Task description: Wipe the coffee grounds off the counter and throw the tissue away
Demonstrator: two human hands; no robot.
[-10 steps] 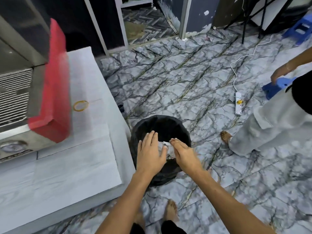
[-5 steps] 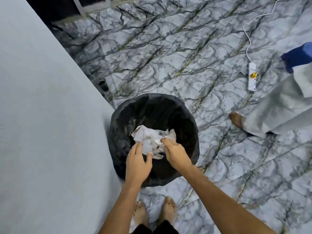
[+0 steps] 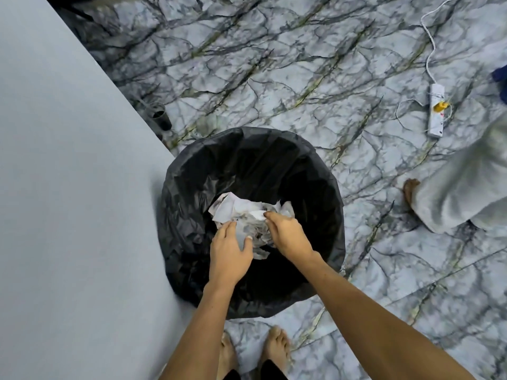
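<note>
A crumpled white tissue (image 3: 241,212), stained dark with coffee grounds, sits between both my hands over the open mouth of a bin lined with a black bag (image 3: 192,204). My left hand (image 3: 229,252) cups the tissue's near left side, thumb spread under it. My right hand (image 3: 286,233) pinches its right side with curled fingers. Part of the tissue is hidden behind my fingers. The grey counter (image 3: 68,187) fills the left of the view, right beside the bin.
Marble-patterned floor surrounds the bin. A white power strip (image 3: 436,113) with its cable lies at the right. Another person's bare foot (image 3: 410,192) and pale trouser leg (image 3: 463,182) stand at the right edge. A dark cup (image 3: 160,116) sits on the floor by the counter.
My view tilted down from the counter to look straight into the bin. Both hands have gone lower into the bin's mouth with the tissue between them.
</note>
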